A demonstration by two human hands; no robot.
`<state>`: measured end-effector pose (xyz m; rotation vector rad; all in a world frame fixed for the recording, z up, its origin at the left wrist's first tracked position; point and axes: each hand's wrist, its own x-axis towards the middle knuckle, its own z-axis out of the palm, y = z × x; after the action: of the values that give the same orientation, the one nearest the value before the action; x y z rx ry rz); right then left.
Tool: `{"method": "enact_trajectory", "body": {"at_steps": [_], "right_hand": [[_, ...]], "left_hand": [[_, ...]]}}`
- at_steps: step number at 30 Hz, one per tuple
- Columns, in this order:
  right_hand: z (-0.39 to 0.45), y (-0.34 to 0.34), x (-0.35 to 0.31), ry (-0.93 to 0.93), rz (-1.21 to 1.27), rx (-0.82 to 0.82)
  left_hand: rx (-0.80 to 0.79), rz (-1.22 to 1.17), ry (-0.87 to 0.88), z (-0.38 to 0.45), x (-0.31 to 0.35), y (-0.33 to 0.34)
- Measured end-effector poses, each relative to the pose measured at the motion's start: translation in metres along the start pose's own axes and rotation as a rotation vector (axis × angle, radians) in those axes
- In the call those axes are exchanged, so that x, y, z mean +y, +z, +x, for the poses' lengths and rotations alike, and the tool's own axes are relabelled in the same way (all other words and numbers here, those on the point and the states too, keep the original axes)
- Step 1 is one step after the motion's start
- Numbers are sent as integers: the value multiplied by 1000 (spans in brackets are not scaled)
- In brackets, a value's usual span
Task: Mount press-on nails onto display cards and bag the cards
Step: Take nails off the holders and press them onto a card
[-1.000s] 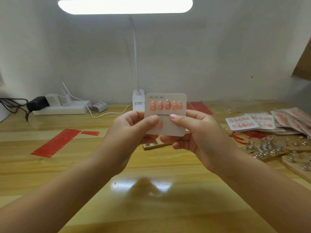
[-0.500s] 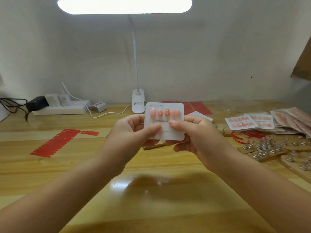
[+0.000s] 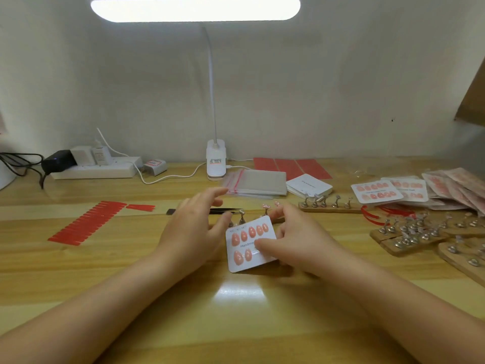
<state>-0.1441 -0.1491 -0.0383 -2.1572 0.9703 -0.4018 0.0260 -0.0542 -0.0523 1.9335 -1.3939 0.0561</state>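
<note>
A white display card (image 3: 245, 262) carries a row of several peach press-on nails and two more below it. My right hand (image 3: 296, 240) pinches the card, thumb on its face and fingers behind, low over the wooden table and tilted. My left hand (image 3: 194, 227) is off the card at its upper left, its straight fingers spread toward the stack of clear zip bags (image 3: 257, 182). A wooden nail stand (image 3: 265, 209) with a couple of peach nails on it shows just behind the card, mostly hidden by my hands.
Black tweezers (image 3: 183, 211) lie behind my left hand. Blank cards (image 3: 309, 186) sit right of the bags, finished carded nails (image 3: 376, 191) farther right, wooden stands with metal holders (image 3: 409, 232) at the right edge. Red adhesive strips (image 3: 89, 222) lie left. A clamp lamp (image 3: 216, 164) and power strip (image 3: 94, 168) stand at the back.
The card has come down from chest height to just above the table. My left hand has let go of it and opened toward the back; my right hand alone holds it.
</note>
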Motion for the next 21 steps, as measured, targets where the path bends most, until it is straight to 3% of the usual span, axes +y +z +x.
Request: {"method": "enact_trajectory", "body": {"at_steps": [7, 11, 16, 21], "right_hand": [[-2, 3, -2, -50, -524, 50], [-1, 1, -3, -64, -543, 58], [4, -6, 2, -133, -379, 204], [7, -5, 7, -165, -422, 128]], "left_hand": [[-81, 65, 20, 2, -9, 12], [-125, 68, 6, 4, -12, 13], [-78, 17, 1, 4, -13, 14], [-40, -11, 28, 2, -11, 14]]}}
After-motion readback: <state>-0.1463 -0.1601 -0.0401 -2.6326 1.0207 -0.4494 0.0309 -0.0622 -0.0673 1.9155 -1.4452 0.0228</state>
